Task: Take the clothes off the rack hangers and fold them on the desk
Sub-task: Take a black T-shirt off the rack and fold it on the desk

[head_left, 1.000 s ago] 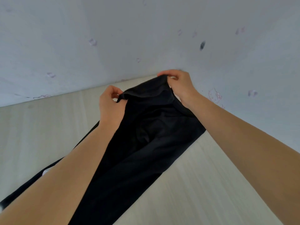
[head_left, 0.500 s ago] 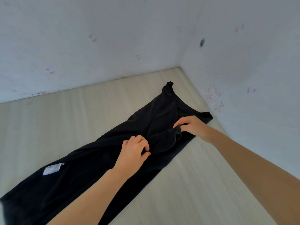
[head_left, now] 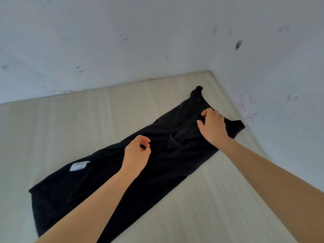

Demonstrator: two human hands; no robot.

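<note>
On the pale wood-grain surface [head_left: 219, 199], laid out flat: one black garment [head_left: 122, 181], long and narrow, long axis running diagonally from the near left toward the far right corner where the two walls meet. Far end narrows to two small points, one [head_left: 199, 88] toward the corner, the other [head_left: 241, 124] just beside the right wall. Near end is a broad straight hem at lower left. White care label [head_left: 79, 165] showing on the left part of the cloth; print too small to read. A bunched fold [head_left: 175, 139] sits mid-garment between the hands. Left hand [head_left: 137, 153]: over the cloth's middle, fingers curled toward the thumb; whether it pinches fabric cannot be told. Right hand [head_left: 213, 126]: on the far part of the garment, fingers bent onto the cloth, apparently gripping it. Walls [head_left: 105, 41]: white, with faint pink cartoon stickers [head_left: 247, 106] and one dark smudge [head_left: 238, 44]
</note>
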